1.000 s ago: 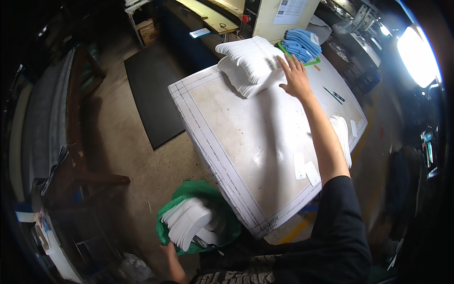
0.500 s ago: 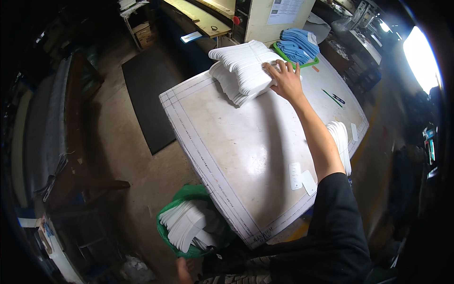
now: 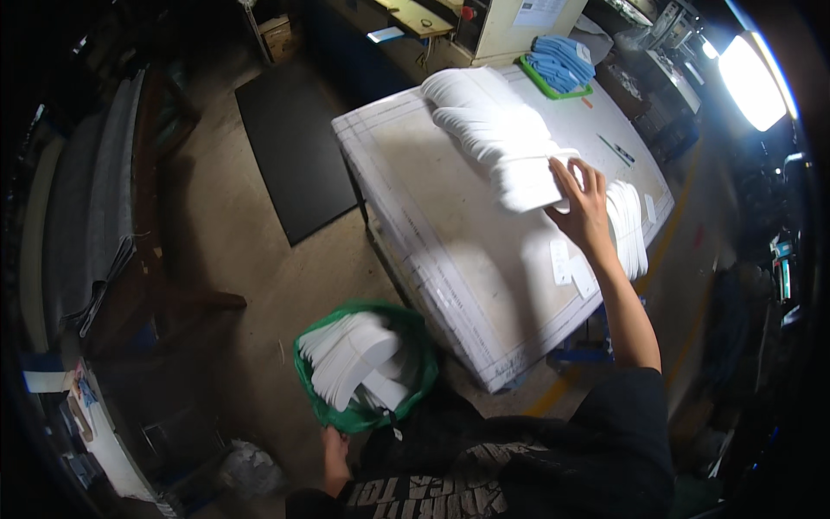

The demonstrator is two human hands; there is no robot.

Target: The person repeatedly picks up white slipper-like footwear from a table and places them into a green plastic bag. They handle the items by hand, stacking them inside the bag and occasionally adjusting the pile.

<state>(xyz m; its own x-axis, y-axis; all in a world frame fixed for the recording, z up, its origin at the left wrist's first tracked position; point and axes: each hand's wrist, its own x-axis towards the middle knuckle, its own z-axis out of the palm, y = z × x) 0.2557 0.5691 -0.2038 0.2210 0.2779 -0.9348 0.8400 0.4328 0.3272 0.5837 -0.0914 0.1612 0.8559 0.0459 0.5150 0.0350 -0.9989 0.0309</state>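
Observation:
My right hand (image 3: 581,204) is closed round the near end of a banded bundle of white insoles (image 3: 525,180), lifted just off the table or tilted; I cannot tell which. More white insoles (image 3: 471,95) lie behind it in a long stack on the white-covered table (image 3: 432,285). Low on the left, my left hand (image 3: 335,443) grips the rim of a green bag (image 3: 424,346), its fingers partly hidden. White insoles (image 3: 346,350) fill much of that bag. Beside my right forearm stands another stack of white insoles (image 3: 627,229).
Blue pieces (image 3: 560,62) sit in a green tray (image 3: 540,82) at the far table edge. White cards (image 3: 561,262) and a pen-like tool (image 3: 616,149) lie on the tabletop. A dark mat (image 3: 294,156) covers floor to the left. A crumpled plastic bag (image 3: 251,467) rests lower left.
My right hand has drawn the front insole bundle nearer and to the right. The left hand has come up to the green bag's rim. The whole view has shifted.

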